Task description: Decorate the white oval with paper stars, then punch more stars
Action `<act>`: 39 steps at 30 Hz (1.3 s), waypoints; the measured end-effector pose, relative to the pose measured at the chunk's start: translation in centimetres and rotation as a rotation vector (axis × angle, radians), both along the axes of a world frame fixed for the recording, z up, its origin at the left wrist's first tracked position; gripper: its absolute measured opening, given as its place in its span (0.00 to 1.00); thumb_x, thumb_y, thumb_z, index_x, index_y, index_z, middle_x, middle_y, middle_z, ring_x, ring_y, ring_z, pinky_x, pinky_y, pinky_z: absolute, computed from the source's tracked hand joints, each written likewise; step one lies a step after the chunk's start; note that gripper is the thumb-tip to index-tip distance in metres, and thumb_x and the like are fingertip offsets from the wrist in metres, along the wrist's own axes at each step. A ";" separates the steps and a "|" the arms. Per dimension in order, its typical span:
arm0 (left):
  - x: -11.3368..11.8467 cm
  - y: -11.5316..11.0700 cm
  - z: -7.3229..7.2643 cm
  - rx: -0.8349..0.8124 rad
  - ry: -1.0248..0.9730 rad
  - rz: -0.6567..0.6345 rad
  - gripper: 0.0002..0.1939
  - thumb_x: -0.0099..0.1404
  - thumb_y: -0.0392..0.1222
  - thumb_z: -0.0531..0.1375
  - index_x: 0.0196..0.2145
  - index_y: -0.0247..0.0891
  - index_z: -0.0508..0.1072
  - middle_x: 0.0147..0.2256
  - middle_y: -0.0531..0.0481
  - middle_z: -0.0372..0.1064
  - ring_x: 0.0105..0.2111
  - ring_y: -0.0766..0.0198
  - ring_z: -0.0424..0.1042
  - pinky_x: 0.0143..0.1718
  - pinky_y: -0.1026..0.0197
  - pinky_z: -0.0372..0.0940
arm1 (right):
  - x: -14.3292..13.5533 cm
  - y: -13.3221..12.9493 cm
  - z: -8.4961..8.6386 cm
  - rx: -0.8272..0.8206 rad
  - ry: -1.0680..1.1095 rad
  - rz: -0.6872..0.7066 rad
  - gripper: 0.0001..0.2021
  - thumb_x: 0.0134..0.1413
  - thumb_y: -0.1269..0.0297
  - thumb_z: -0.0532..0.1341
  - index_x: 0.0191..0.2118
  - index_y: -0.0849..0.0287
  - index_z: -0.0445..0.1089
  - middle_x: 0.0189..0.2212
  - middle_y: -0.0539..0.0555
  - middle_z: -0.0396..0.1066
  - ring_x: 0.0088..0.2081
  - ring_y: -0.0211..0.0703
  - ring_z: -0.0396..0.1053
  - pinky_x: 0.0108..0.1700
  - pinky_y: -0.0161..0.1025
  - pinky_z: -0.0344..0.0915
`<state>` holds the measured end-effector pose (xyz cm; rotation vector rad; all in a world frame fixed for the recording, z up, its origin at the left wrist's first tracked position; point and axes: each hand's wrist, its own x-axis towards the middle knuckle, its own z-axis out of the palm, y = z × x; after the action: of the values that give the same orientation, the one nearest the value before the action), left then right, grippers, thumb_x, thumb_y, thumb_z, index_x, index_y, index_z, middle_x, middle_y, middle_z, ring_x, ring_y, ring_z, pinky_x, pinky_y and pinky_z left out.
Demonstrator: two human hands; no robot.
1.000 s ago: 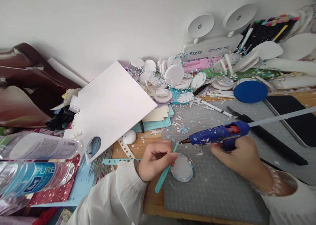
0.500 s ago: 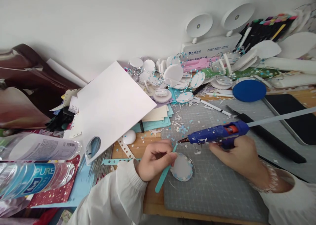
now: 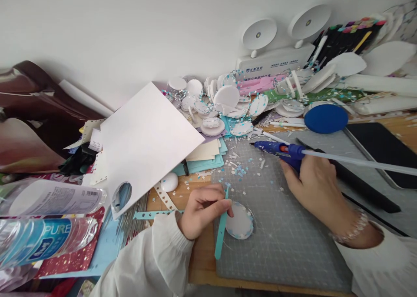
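My left hand (image 3: 206,212) pinches a narrow turquoise strip (image 3: 220,238), its pointed upper end sticking up past the fingers. Just right of those fingers a white disc (image 3: 240,221) rimmed with small pale-blue pieces lies on the grey cutting mat (image 3: 286,245). My right hand (image 3: 321,192) is wrapped round a blue glue gun (image 3: 276,149) with a long clear glue stick in its back. The gun's tip points left, above the mat. Small blue and white flower pieces (image 3: 240,171) are scattered between the hands.
A white board (image 3: 150,136) with a hole leans at centre left, beside plastic bottles (image 3: 48,240). Decorated white discs (image 3: 226,97) are heaped along the wall. At the right are a blue round lid (image 3: 325,118), a black knife (image 3: 368,184) and a phone (image 3: 384,149).
My right hand has moved the glue gun up and away from the strip. The strip in my left hand has turned more upright.
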<state>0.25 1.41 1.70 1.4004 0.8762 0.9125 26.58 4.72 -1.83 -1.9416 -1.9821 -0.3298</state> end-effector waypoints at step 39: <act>0.1 0.3 -0.5 -0.079 0.060 0.263 0.24 0.66 0.56 0.57 0.23 0.35 0.76 0.19 0.54 0.53 0.23 0.66 0.54 0.28 0.61 0.51 | -5.7 -0.4 5.1 0.364 0.606 0.893 0.10 0.55 0.75 0.61 0.41 0.54 0.69 0.35 0.54 0.78 0.37 0.44 0.76 0.37 0.43 0.75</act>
<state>0.38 1.76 1.20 1.2691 1.1493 1.0255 20.89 4.32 3.24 -0.6845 -1.9435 0.1223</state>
